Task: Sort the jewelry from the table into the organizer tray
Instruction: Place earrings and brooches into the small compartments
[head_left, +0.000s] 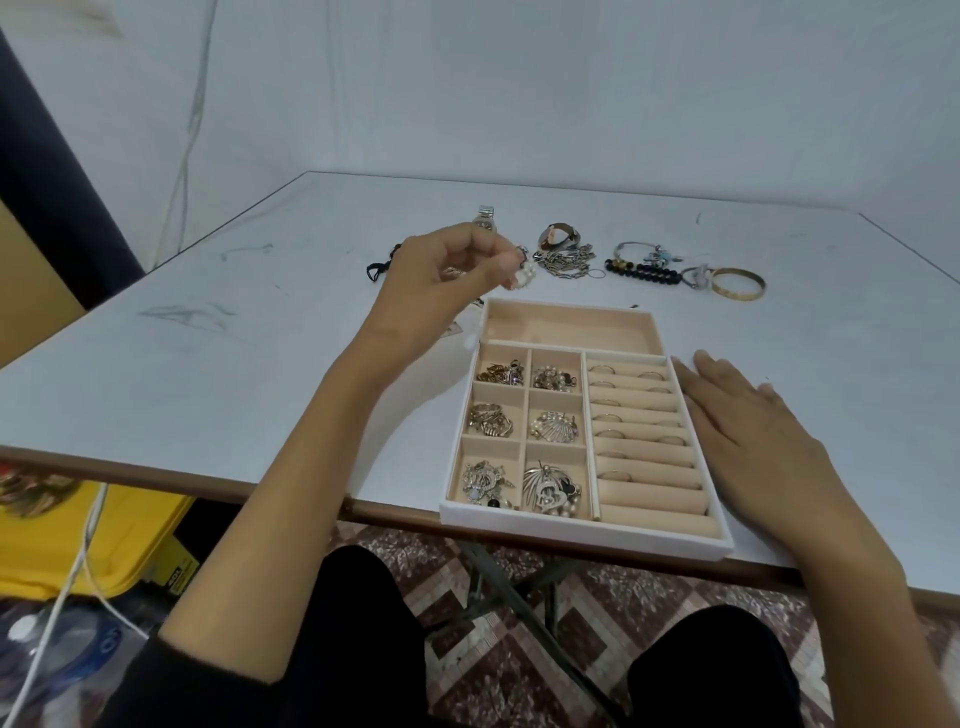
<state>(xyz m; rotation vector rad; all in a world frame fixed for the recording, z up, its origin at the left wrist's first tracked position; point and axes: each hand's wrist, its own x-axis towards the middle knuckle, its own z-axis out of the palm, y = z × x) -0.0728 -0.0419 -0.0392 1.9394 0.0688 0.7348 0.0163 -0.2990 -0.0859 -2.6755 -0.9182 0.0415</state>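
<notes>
The organizer tray (571, 530) is sitting at the near edge of the table (260, 364), its front wall hanging slightly over the edge. The six small compartments (519, 431) on its left side are each holding a cluster of silver and gold pieces, and several rings are standing tucked into the ring rolls (649, 467) on the right, so that part of the sorting is looking largely done. The right hand (753, 441) is lying flat on the table just beside the tray's right wall, fingers straight and holding nothing, seemingly steadying the tray. Further back, the long rear compartment (566, 325) is showing only its bare lining. Just beyond the tray's far left corner, the left hand (447, 270) is hovering above the table with its fingers curled, pinching a small pearl piece (524, 273) that is dangling from the fingertips; it is not yet over any compartment. Past it, a row of larger items is waiting on the table: a black cord (376, 269), a silver watch (485, 217), a second watch (558, 236), a silver chain (566, 262), a black bead bracelet (644, 273) and a gold bangle (737, 283). Judging by this, the small pieces are mostly in, while the bulkier ones, probably meant for the rear compartment, are remaining.
</notes>
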